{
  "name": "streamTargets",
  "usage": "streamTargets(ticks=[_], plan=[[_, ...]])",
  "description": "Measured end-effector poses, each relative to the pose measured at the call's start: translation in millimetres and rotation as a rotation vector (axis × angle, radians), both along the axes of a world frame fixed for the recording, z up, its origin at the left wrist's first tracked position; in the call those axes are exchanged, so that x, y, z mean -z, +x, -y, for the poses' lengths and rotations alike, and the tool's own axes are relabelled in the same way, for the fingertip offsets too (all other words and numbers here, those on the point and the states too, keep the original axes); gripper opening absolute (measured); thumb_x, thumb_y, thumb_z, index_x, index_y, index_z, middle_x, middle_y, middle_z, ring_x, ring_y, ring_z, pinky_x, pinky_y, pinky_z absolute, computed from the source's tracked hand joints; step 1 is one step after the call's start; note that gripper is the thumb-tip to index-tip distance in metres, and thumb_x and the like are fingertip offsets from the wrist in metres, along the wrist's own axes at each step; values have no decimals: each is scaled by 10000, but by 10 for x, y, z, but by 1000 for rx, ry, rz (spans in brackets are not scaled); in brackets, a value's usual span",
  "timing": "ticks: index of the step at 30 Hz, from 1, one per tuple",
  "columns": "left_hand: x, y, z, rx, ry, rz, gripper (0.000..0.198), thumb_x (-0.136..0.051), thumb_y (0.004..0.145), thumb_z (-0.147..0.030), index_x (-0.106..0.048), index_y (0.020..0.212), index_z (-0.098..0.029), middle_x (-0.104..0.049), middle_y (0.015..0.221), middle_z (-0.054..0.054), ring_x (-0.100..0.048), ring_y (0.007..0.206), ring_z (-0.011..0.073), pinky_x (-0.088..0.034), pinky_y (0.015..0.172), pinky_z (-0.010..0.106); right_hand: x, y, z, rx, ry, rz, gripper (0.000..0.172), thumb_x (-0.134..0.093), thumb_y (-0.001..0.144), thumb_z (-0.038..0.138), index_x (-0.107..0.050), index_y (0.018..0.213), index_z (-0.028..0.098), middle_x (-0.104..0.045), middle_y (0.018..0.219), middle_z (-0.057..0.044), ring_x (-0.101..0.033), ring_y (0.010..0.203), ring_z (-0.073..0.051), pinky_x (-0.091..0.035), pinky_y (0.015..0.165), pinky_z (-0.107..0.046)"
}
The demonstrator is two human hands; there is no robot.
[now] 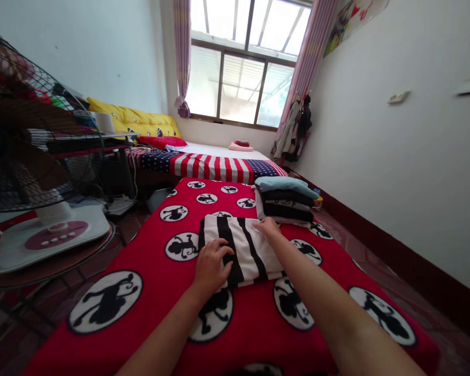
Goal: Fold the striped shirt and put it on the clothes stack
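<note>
Folded garment [241, 250]: broad black and white stripes.
Near bed cover [156, 292]: bright red, dotted with white circles edged in black, each holding a black monkey figure.
Far bed sheet [211, 166]: red and white stripes, with navy patches sprinkled with small white stars.
Stack of folded clothes [285, 201]: pale teal on top, black layers beneath, thin white lines between, white at the bottom.
Headboard [137, 121]: yellow.
Pillow [162, 141]: red.
Curtains [182, 52]: pink with fine stripes.
Fan base [49, 235]: white, with a dark red control panel.
Walls [395, 156]: pale, near white.
Skirting [415, 271]: dark red-brown.
</note>
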State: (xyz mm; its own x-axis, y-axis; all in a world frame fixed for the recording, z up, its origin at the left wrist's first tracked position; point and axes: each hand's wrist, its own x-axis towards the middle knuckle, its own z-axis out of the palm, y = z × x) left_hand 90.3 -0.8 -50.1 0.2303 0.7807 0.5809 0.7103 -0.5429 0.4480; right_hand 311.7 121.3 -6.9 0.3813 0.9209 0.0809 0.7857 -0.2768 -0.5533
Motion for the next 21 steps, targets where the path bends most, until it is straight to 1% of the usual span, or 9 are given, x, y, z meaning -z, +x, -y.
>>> streamTargets(ticks=[2, 4, 7, 9, 11, 13, 17, 19, 21], plan=[[9, 5, 9, -24, 22, -25, 395, -640, 736, -181, -616, 1126, -243, -555, 1273, 77, -501, 1193, 279, -400, 1006, 461, -11, -60, -42, 19, -34, 7, 329, -700, 678, 430, -705, 884, 173, -706, 929, -112, -663, 896, -274, -495, 760, -329], [20, 8, 10, -40, 39, -55, 496, -643, 736, -193, -569, 1224, -241, -510, 1351, 92, -453, 1258, 295, -353, 1059, 486, -34, -131, -62, 45, -43, 22, 347, -677, 700, 432, -700, 929, 173, -698, 1003, -127, -650, 965, -286, -491, 795, -337], [34, 7, 2, -38, 36, -85, 504, -637, 744, -202, -570, 1239, -268, -505, 1377, 74, -420, 1296, 296, -309, 1095, 500, -55, -235, -54, 89, -26, 52, 417, -660, 717, 427, -674, 1036, 158, -676, 1088, -148, -625, 1040, -301, -485, 826, -346], [39, 6, -2, -34, 25, -91, 502, -629, 751, -203, -572, 1245, -275, -511, 1381, 65, -416, 1300, 290, -299, 1100, 503, -55, -282, -34, 93, -6, 71, 430, -664, 712, 405, -666, 1062, 156, -675, 1091, -144, -628, 1035, -295, -486, 817, -336], [42, 4, -1, -34, 11, -96, 504, -627, 753, -208, -573, 1251, -271, -507, 1392, 67, -408, 1308, 292, -290, 1103, 510, -60, -295, -21, 70, 20, 88, 386, -644, 732, 400, -678, 1035, 163, -689, 1049, -127, -649, 984, -273, -492, 778, -313], [47, 2, 0, -26, -4, -106, 516, -628, 753, -212, -570, 1263, -273, -494, 1412, 65, -392, 1322, 297, -276, 1106, 524, -86, -273, -26, 41, 64, 119, 326, -563, 806, 392, -679, 1024, 177, -699, 1020, -107, -658, 950, -246, -488, 754, -293], [63, -4, -2, 9, -11, -120, 547, -620, 764, -208, -548, 1296, -313, -449, 1462, 37, -361, 1350, 305, -240, 1111, 562, -149, -179, -63, -15, 185, 242, 344, -380, 923, 338, -633, 1117, 209, -686, 1069, -94, -628, 1023, -224, -452, 806, -286], [69, -6, -7, 18, -16, -122, 554, -621, 766, -210, -544, 1302, -328, -437, 1473, 24, -356, 1355, 309, -234, 1110, 569, -126, -148, -71, -62, 204, 312, 344, -368, 937, 335, -627, 1128, 214, -687, 1054, -99, -625, 1020, -228, -440, 813, -293], [71, -6, -11, 25, -30, -125, 556, -620, 770, -215, -540, 1306, -339, -430, 1478, 11, -353, 1359, 309, -234, 1109, 570, -60, -141, -75, -114, 176, 373, 312, -401, 930, 320, -641, 1099, 216, -694, 1016, -102, -639, 973, -231, -441, 792, -302]])
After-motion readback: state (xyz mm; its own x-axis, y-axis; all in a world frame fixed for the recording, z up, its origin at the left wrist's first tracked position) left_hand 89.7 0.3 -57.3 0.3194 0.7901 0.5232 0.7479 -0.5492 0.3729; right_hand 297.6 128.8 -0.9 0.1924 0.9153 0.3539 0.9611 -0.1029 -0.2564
